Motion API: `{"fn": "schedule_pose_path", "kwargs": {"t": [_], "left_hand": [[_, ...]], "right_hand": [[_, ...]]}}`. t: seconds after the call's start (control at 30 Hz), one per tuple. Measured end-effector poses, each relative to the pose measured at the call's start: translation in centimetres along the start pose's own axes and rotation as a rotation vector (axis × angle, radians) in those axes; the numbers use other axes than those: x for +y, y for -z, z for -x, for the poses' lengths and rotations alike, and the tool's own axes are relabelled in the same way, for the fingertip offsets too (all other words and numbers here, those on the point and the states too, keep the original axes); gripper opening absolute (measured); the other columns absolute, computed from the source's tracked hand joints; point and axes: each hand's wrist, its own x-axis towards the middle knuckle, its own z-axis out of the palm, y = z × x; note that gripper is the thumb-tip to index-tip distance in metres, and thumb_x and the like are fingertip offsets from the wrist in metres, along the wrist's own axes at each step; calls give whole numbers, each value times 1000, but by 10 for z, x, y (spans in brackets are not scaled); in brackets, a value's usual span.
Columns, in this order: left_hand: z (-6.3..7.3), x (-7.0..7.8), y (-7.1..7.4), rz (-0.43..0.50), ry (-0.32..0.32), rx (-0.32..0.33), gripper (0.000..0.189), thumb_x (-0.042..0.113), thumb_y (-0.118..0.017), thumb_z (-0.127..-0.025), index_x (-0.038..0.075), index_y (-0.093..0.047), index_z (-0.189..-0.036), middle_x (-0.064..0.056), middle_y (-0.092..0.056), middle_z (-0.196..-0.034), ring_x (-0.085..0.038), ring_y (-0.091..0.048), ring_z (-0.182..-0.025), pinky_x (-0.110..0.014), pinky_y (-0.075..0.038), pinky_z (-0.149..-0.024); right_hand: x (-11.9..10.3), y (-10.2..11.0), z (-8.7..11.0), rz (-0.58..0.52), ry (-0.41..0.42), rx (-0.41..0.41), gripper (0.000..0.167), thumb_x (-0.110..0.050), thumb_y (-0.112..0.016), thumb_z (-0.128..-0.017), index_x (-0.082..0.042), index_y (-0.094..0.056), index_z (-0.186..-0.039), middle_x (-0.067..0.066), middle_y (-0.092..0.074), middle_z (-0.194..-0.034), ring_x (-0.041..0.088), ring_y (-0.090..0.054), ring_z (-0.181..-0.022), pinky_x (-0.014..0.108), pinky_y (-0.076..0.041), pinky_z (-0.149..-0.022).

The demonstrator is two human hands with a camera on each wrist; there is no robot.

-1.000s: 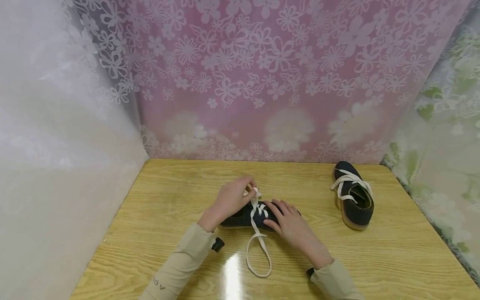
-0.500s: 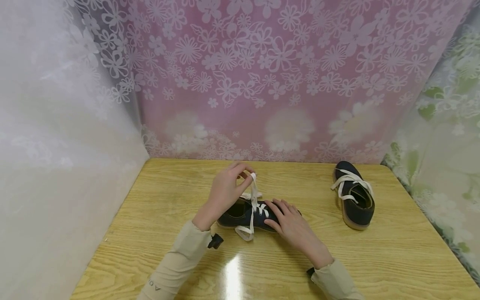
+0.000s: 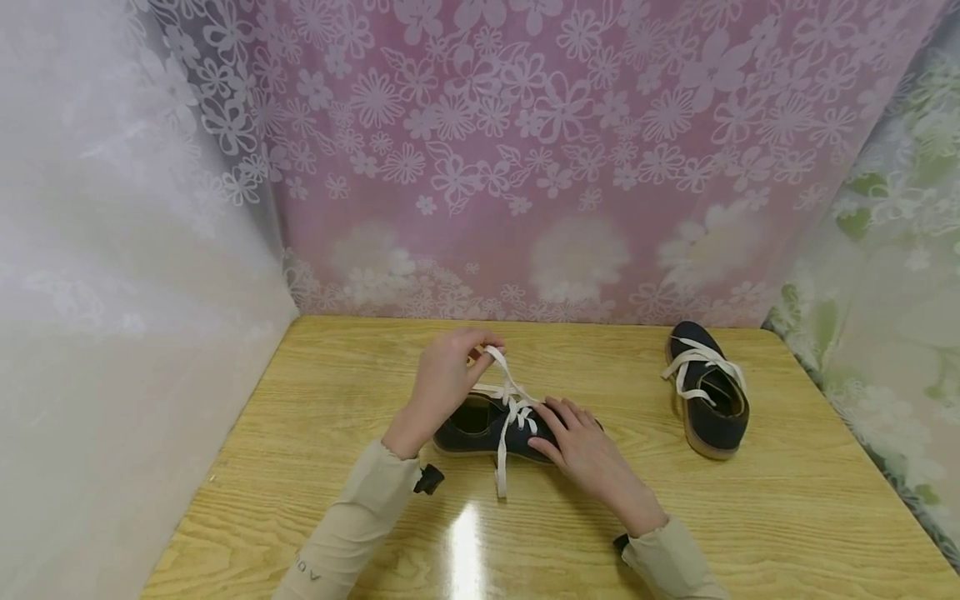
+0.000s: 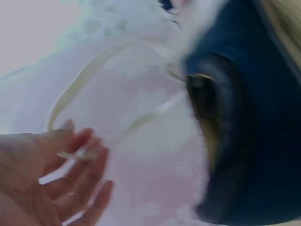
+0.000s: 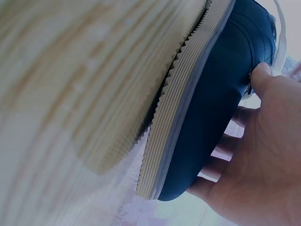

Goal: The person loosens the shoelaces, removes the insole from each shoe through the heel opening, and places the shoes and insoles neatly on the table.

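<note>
Shoe (image 3: 483,442) sits beneath my right hand (image 3: 588,454), which rests spread across its front, while my left hand (image 3: 441,375), raised above, pinches a white lace (image 3: 505,371). The shoe is dark navy, its sole (image 5: 174,103) pale and ribbed, on a wooden table (image 3: 337,400).

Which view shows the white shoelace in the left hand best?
Head: the white shoelace runs clearly from the left hand to the navy shoe. Left wrist: closer, but blurred. Right wrist: just a white strand, upper right.

One shoe (image 3: 486,438) lies left of another shoe (image 3: 703,385) on the table (image 3: 585,542).
</note>
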Motion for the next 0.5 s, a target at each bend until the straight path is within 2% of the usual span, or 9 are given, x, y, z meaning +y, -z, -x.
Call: {"fn": "schedule_pose_path", "kwargs": {"t": [0.1, 0.17, 0.23, 0.33, 0.4, 0.5], "left_hand": [[5, -11, -9, -116, 70, -163, 26, 17, -73, -96, 14, -73, -121, -7, -72, -116, -20, -71, -86, -29, -55, -62], [9, -16, -15, -186, 85, -271, 37, 14, -74, -95, 12, -67, -131, -11, -67, -126, -25, -70, -95, -34, -56, -67], [11, -17, -19, -228, 69, -353, 48, 7, -74, -93, 11, -60, -139, -14, -60, -136, -32, -65, -109, -40, -58, -79], [12, -13, -26, -229, 10, -406, 44, 7, -67, -97, 13, -59, -141, -13, -56, -143, -36, -58, -124, -46, -52, -97], [12, -9, -31, -200, -36, -432, 36, 17, -64, -102, 13, -62, -138, -10, -59, -140, -33, -57, -127, -47, -48, -104], [12, -2, -40, -218, -101, -469, 39, 41, -63, -100, 14, -69, -129, -5, -68, -127, -25, -64, -115, -41, -52, -99]], "right_hand": [[-1, 0, 0, 25, 20, 9, 57, -44, -57, -103, -4, -53, -143, 23, -48, -148, 45, -44, -138, 61, -37, -110], [-1, 0, 1, 40, 36, 24, 55, -42, -58, -102, -2, -55, -140, 23, -50, -146, 46, -46, -136, 62, -39, -108], [-2, 0, 1, 48, 45, 38, 54, -41, -60, -102, -1, -55, -138, 24, -50, -145, 47, -47, -135, 62, -40, -107], [-1, -1, 1, 51, 50, 47, 53, -40, -60, -101, -1, -56, -138, 24, -51, -144, 47, -47, -134, 62, -41, -107], [0, -1, 0, 53, 50, 45, 53, -40, -60, -102, -1, -56, -138, 24, -50, -145, 47, -47, -134, 62, -40, -107], [1, -1, 0, 58, 51, 36, 53, -41, -59, -102, -3, -55, -139, 24, -49, -146, 47, -47, -135, 62, -40, -107]]}}
